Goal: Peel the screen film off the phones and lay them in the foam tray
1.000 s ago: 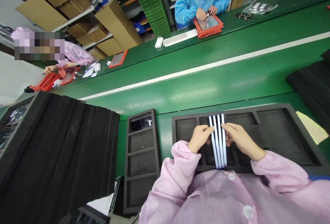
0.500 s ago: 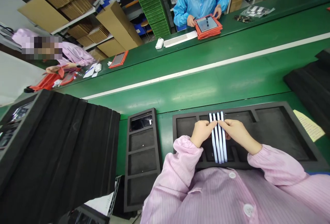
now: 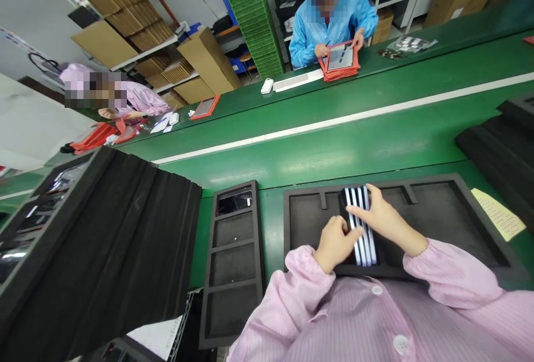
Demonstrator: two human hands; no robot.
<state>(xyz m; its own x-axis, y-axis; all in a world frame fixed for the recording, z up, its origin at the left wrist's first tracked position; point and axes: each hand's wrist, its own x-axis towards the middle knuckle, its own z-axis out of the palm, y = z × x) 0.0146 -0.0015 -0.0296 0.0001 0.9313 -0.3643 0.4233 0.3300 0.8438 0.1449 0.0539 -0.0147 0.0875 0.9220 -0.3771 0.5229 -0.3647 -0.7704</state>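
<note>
Several slim phones [image 3: 364,251] with pale blue edges stand side by side on edge, pressed together in a stack over a black foam tray [image 3: 442,223]. My right hand [image 3: 381,214] grips the upper part of the stack, its thumb across the phone edges and its fingers around the far right side. Lower down on the left, my left hand [image 3: 337,242] has its thumb on the stack and its fingers curled; the fingertips are partly hidden. To the left, a narrower foam tray [image 3: 231,267] has a dark phone [image 3: 234,202] in its far compartment.
A tall stack of black foam trays [image 3: 137,239] rises at the left, more black foam [image 3: 500,145] at the right beside a yellow printed sheet [image 3: 498,213]. Across the green bench [image 3: 300,156], one person in blue [image 3: 306,31] and one in pink [image 3: 146,95] handle red-framed items.
My right hand has shifted across the top of the phone stack, while my left hand has slid down toward me. The stack has tilted slightly, and the head view has shifted.
</note>
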